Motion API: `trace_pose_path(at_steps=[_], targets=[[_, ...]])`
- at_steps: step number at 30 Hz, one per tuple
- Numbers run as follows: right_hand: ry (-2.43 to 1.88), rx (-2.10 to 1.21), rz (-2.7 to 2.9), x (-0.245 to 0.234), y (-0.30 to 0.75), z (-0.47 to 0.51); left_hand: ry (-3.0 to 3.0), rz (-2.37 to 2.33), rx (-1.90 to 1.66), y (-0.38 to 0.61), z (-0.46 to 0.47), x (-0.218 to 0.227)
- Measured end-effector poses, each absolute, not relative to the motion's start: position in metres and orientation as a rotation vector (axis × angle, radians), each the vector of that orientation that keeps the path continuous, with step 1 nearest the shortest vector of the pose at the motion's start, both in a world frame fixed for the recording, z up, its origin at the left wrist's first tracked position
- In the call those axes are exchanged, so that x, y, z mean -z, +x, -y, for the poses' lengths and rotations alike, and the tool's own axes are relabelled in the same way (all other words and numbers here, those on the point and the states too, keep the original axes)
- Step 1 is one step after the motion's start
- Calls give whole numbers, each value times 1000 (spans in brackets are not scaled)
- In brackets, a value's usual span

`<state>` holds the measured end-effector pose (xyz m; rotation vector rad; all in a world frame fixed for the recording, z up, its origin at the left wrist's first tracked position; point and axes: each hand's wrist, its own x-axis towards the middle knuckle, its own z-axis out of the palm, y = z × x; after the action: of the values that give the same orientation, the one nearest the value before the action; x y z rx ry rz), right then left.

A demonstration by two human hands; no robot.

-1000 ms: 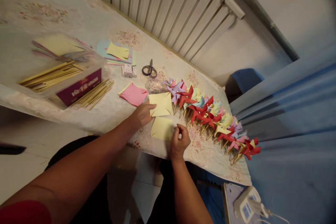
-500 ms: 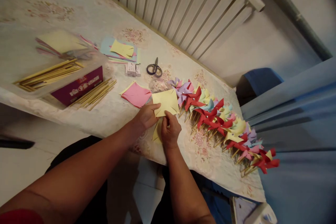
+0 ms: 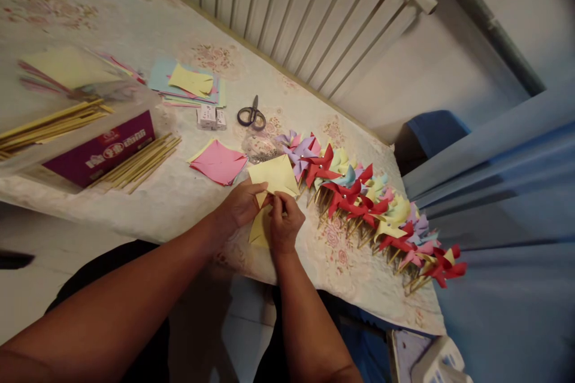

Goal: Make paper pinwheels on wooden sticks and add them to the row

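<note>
Over the table's front part, my left hand (image 3: 240,203) pinches the left corner of a yellow paper square (image 3: 275,176) with slits cut in from its corners. My right hand (image 3: 286,218) is closed on the square's near edge, thumb and finger together. Below my hands another yellow paper piece (image 3: 259,231) lies on the cloth, partly covered. Left of the held square rests a small stack of slit pink paper (image 3: 218,161). A clear bag of small pins or beads (image 3: 260,147) sits just beyond it. Paper pinwheels (image 3: 350,194) on sticks lie in a long row to the right.
Scissors (image 3: 252,116) and small white boxes (image 3: 211,117) lie farther back, near a stack of coloured paper (image 3: 162,79). At left, a plastic box (image 3: 101,149) holds wooden sticks, with more sticks (image 3: 139,164) beside it. A radiator (image 3: 269,18) stands behind the table, a blue curtain (image 3: 507,221) at right.
The yellow square has turned and tilted in my hands, its near corner now folded toward my fingers. My right hand has shifted slightly along its near edge. The whole view has moved a little.
</note>
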<state>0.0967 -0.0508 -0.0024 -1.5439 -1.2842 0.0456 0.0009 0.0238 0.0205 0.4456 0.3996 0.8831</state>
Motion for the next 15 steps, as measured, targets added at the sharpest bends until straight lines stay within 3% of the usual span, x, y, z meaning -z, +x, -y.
trace_pose_path(at_steps=[15], targets=[[-1505, -540, 761, -14, 81, 45, 775, -551, -872, 3, -14, -29]])
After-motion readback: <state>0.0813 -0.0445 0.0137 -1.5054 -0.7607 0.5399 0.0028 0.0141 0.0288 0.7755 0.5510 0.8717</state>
